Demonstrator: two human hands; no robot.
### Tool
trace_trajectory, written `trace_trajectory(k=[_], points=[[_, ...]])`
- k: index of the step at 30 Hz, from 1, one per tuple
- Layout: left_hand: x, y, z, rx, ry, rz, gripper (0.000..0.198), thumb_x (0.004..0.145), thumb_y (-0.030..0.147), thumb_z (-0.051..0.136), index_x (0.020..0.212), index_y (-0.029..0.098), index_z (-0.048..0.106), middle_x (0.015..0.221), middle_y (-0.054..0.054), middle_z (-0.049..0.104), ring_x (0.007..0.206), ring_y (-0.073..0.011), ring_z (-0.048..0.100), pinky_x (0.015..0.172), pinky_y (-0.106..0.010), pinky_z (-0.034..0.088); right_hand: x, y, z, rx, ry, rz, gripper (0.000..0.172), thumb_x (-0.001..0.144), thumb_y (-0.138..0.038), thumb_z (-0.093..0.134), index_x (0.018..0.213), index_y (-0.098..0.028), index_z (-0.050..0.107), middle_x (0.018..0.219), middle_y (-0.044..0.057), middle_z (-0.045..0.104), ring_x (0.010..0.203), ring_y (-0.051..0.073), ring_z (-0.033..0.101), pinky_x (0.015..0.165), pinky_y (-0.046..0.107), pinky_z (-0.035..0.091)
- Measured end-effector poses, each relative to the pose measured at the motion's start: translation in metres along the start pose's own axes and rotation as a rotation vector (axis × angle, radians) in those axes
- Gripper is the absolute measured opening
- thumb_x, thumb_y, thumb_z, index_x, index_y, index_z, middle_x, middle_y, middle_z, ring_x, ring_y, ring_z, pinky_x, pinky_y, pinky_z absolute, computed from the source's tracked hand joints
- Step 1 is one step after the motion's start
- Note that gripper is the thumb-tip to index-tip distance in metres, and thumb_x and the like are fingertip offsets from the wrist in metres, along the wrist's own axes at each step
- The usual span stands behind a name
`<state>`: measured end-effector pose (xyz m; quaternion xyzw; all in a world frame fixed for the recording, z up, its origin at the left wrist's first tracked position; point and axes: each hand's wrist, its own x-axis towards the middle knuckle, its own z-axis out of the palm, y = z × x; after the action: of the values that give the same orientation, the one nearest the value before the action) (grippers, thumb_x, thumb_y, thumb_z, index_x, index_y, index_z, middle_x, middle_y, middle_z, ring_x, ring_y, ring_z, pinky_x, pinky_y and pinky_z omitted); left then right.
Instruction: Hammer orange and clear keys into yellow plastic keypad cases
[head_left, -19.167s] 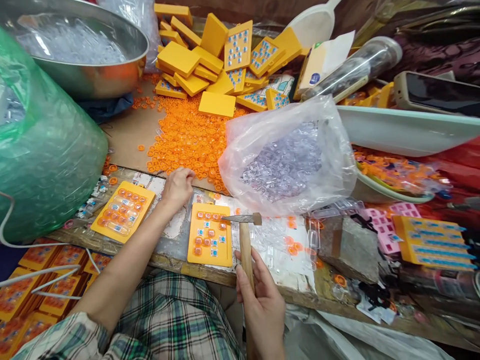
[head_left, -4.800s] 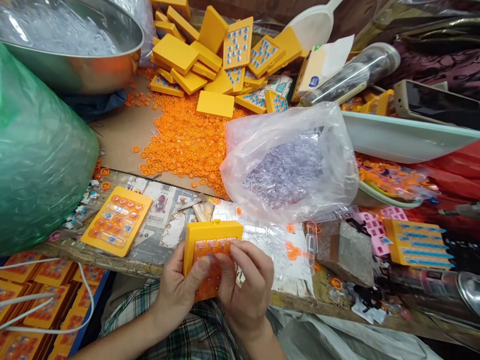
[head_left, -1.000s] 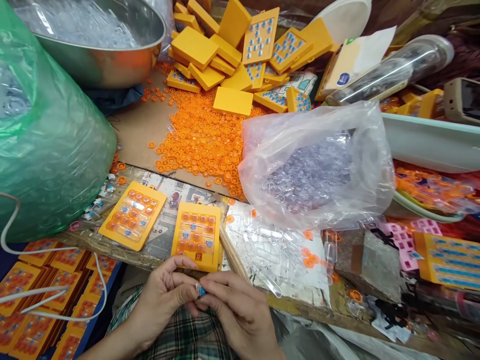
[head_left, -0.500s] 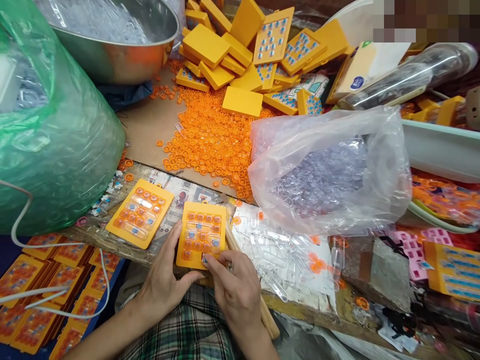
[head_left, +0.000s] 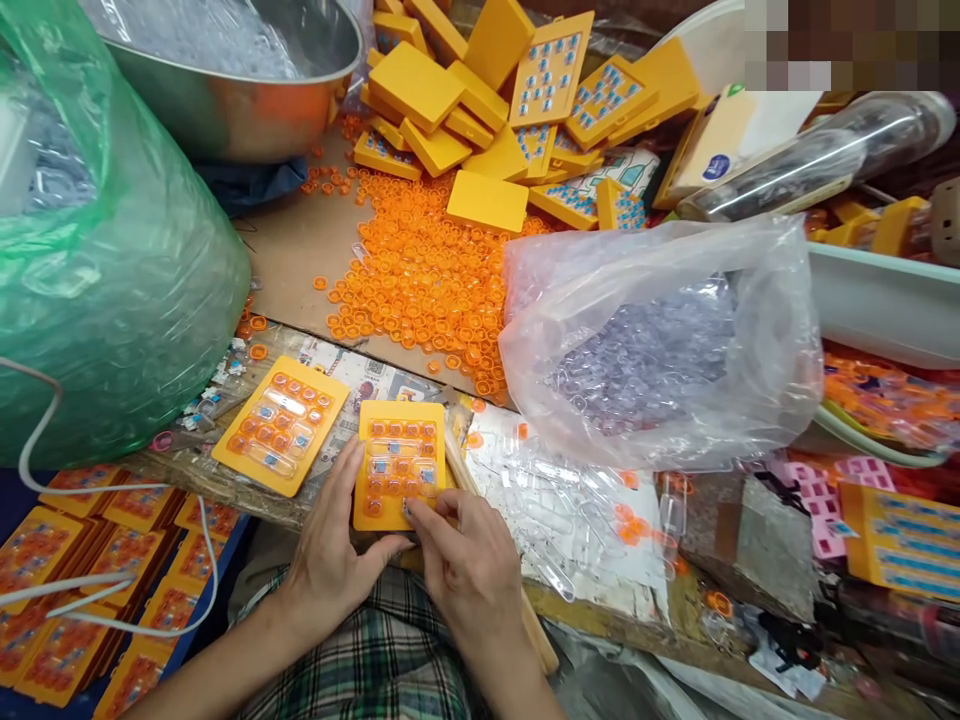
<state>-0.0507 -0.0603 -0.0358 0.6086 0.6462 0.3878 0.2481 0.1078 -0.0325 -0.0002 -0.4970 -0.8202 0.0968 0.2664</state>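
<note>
While plaid cloth (head_left: 367,650) is seen nearest, between the forearms, both hands are placed at the near edge of the workbench (head_left: 592,525). By the left hand (head_left: 330,555), a yellow panel (head_left: 401,465) is flanked: its fingers are laid along the panel's left edge, and its thumb is spread wide below the lower edge. By the right hand (head_left: 472,560), the panel's lower right part is touched with thumb and forefinger narrowed together; whether a small piece is gripped between them or only pressed cannot be told. The panel is lined with orange and clear pieces. Beneath the right wrist, a wooden handle (head_left: 541,640) is partly hidden. To the left, a second yellow panel (head_left: 281,425) is laid at a slant, and filled panels (head_left: 90,560) are stacked lower down. Farther off, loose orange pieces (head_left: 420,275) are heaped beside a translucent bag (head_left: 536,320) holding clear pieces. Behind the heap, yellow boxes (head_left: 420,85) are piled, and a metal bowl (head_left: 255,115) is seen at their left.
</note>
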Motion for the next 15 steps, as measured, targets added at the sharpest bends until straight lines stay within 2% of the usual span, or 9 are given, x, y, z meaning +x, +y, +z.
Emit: trace_trajectory(k=[3,5,7,10,15], points=[[0.002,0.003,-0.001,0.01,-0.019,0.002,0.099,0.072,0.032,0.073,0.148,0.027,0.009,0.148,-0.017,0.034,0.134,-0.033,0.037,0.105,-0.055,0.039,-0.016,0.012,-0.001,0.081,0.119,0.062,0.026,0.087,-0.012,0.054,0.109,-0.023,0.064,0.096,0.007,0.058,0.084,0.017,0.058,0.069,0.032,0.05],[0.004,0.006,-0.001,0.044,-0.035,0.034,0.1,0.072,0.034,0.073,0.148,0.025,0.009,0.149,-0.019,0.03,0.136,-0.0343,0.033,0.105,-0.056,0.038,-0.023,0.021,-0.004,0.037,0.17,0.145,0.029,0.087,-0.015,0.055,0.114,-0.023,0.061,0.099,0.008,0.058,0.087,0.019,0.058,0.071,0.034,0.052],[0.006,0.007,0.0,0.096,-0.053,0.069,0.099,0.073,0.036,0.073,0.148,0.024,0.009,0.151,-0.021,0.025,0.138,-0.0355,0.03,0.105,-0.058,0.037,-0.025,0.028,-0.006,-0.057,0.11,0.182,0.031,0.088,-0.021,0.055,0.119,-0.022,0.058,0.102,0.01,0.061,0.09,0.022,0.059,0.072,0.037,0.054],[0.008,0.006,0.0,0.169,-0.065,0.111,0.093,0.075,0.036,0.071,0.147,0.025,0.014,0.152,-0.021,0.022,0.138,-0.036,0.029,0.105,-0.058,0.036,-0.021,0.035,-0.007,-0.137,0.004,0.152,0.036,0.09,-0.024,0.05,0.126,-0.019,0.053,0.104,0.011,0.065,0.091,0.024,0.062,0.073,0.038,0.055],[0.011,0.006,-0.006,0.208,-0.105,0.135,0.084,0.079,0.037,0.066,0.146,0.024,0.019,0.152,-0.021,0.024,0.137,-0.0346,0.031,0.104,-0.056,0.036,-0.015,0.04,-0.007,-0.11,0.058,0.12,0.041,0.089,-0.019,0.05,0.129,-0.018,0.049,0.102,0.011,0.064,0.093,0.023,0.061,0.078,0.036,0.055]])
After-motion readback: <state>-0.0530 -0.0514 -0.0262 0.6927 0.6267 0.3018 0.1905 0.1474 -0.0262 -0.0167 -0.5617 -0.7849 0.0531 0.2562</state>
